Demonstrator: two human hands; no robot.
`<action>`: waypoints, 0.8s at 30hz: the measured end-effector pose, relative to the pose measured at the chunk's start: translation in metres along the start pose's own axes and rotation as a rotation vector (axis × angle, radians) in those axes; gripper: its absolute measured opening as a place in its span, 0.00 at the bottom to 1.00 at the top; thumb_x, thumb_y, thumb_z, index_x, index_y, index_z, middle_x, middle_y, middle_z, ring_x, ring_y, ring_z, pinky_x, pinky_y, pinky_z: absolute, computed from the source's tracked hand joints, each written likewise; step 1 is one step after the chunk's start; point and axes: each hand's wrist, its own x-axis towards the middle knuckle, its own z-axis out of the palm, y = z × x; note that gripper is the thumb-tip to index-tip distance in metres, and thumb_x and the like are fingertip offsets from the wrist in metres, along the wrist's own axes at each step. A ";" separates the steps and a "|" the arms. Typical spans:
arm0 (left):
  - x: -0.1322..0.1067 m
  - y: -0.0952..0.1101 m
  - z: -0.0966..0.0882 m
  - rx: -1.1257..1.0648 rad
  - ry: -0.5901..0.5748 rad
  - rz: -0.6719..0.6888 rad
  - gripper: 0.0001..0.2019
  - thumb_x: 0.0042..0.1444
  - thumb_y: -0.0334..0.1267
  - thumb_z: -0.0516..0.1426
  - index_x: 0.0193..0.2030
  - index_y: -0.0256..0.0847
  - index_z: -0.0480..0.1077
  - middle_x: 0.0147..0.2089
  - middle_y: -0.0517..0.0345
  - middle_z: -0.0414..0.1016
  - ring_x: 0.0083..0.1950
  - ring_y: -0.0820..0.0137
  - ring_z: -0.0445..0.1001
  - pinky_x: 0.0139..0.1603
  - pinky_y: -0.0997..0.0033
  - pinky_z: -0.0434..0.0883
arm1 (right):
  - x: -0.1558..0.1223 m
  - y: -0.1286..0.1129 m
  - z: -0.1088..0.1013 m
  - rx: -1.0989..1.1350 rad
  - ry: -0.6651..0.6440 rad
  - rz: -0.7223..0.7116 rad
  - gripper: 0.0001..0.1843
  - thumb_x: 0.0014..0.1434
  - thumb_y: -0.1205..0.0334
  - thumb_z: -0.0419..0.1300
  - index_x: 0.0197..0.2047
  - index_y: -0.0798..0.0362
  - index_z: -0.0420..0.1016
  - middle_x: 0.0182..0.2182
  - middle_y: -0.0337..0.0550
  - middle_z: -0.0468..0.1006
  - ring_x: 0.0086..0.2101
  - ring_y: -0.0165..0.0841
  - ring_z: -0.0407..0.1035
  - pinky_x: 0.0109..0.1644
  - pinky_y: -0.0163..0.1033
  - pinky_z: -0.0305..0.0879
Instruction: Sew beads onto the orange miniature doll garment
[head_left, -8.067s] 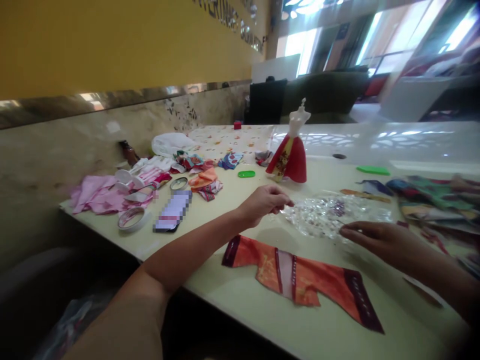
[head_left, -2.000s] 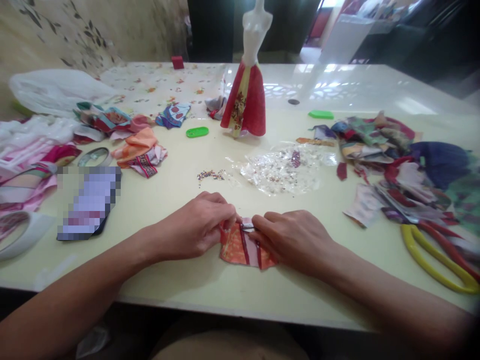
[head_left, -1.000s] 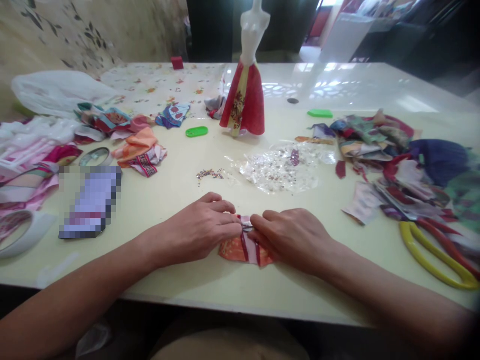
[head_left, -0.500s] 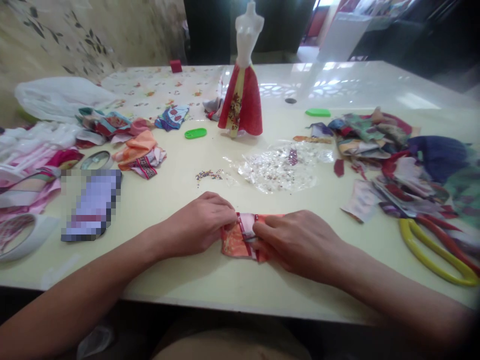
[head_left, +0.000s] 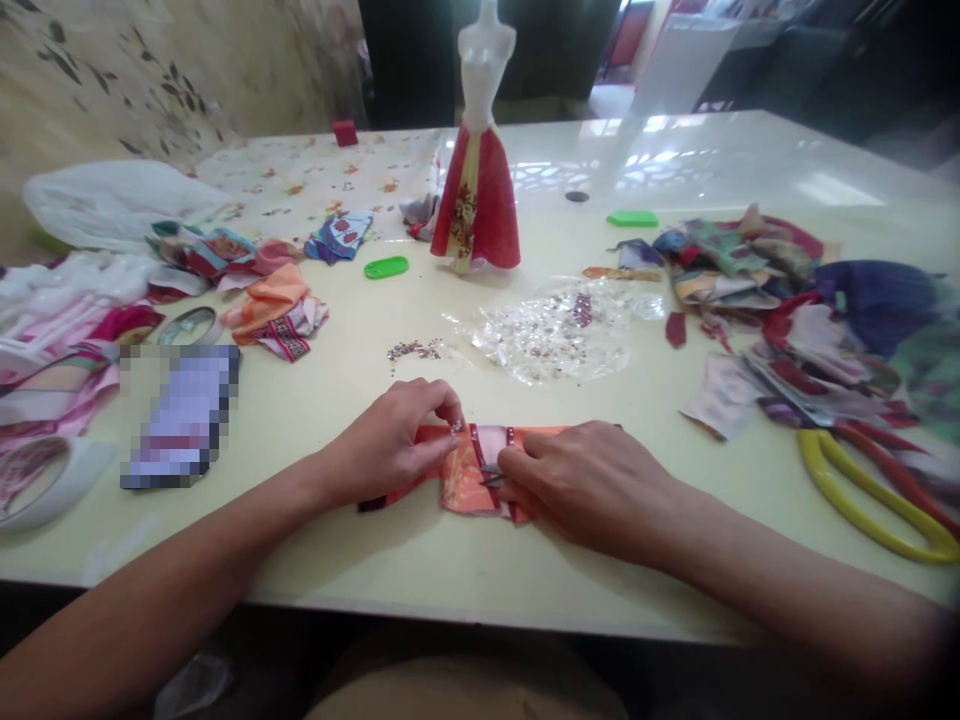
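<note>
A small orange doll garment (head_left: 466, 478) with dark red and white bands lies flat near the front edge of the pale yellow table (head_left: 360, 400). My left hand (head_left: 390, 440) rests on its left part, fingers curled and pressing the cloth down. My right hand (head_left: 589, 480) covers its right part, thumb and forefinger pinched on the cloth near the white band, where a small dark metal piece shows. Beyond my hands lie a clear plastic bag of beads (head_left: 555, 335) and a small heap of loose beads (head_left: 412, 350).
A white mannequin torso in a red and yellow skirt (head_left: 476, 190) stands at the back centre. Fabric scraps (head_left: 787, 290) and yellow-handled scissors (head_left: 870, 495) lie at the right. Tape rolls (head_left: 45, 480), a pixelated phone (head_left: 184, 415) and pink garments (head_left: 60, 340) lie at the left.
The garment has spread out flatter and wider under my hands, its left sleeve now showing under my left wrist. Both hands stay on it; the view has tilted slightly.
</note>
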 end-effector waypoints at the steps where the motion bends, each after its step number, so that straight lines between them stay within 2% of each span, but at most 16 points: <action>1: 0.000 0.001 0.000 -0.016 -0.003 -0.006 0.02 0.57 0.33 0.56 0.38 0.40 0.67 0.39 0.57 0.73 0.41 0.68 0.69 0.45 0.65 0.66 | 0.000 0.000 0.000 -0.001 0.005 -0.002 0.02 0.59 0.66 0.55 0.34 0.52 0.67 0.23 0.36 0.74 0.18 0.25 0.54 0.24 0.38 0.31; 9: -0.002 0.001 0.005 0.051 0.015 0.140 0.02 0.59 0.31 0.53 0.36 0.40 0.66 0.38 0.57 0.75 0.41 0.69 0.71 0.48 0.64 0.66 | -0.001 -0.001 -0.001 -0.016 0.011 -0.004 0.04 0.60 0.65 0.54 0.39 0.53 0.67 0.23 0.37 0.73 0.19 0.26 0.57 0.23 0.38 0.31; 17: -0.001 0.001 0.003 0.071 0.010 0.150 0.02 0.60 0.31 0.53 0.35 0.40 0.64 0.40 0.56 0.76 0.42 0.68 0.71 0.48 0.63 0.65 | -0.001 -0.001 -0.002 -0.002 -0.004 0.000 0.06 0.60 0.63 0.55 0.41 0.54 0.68 0.25 0.37 0.75 0.20 0.27 0.61 0.23 0.37 0.31; 24: -0.001 0.001 0.002 0.104 0.015 0.212 0.04 0.58 0.28 0.54 0.36 0.40 0.66 0.40 0.57 0.77 0.44 0.69 0.71 0.52 0.63 0.64 | 0.000 0.000 -0.001 0.022 -0.018 0.010 0.05 0.61 0.60 0.56 0.37 0.52 0.69 0.25 0.38 0.76 0.20 0.25 0.60 0.24 0.38 0.32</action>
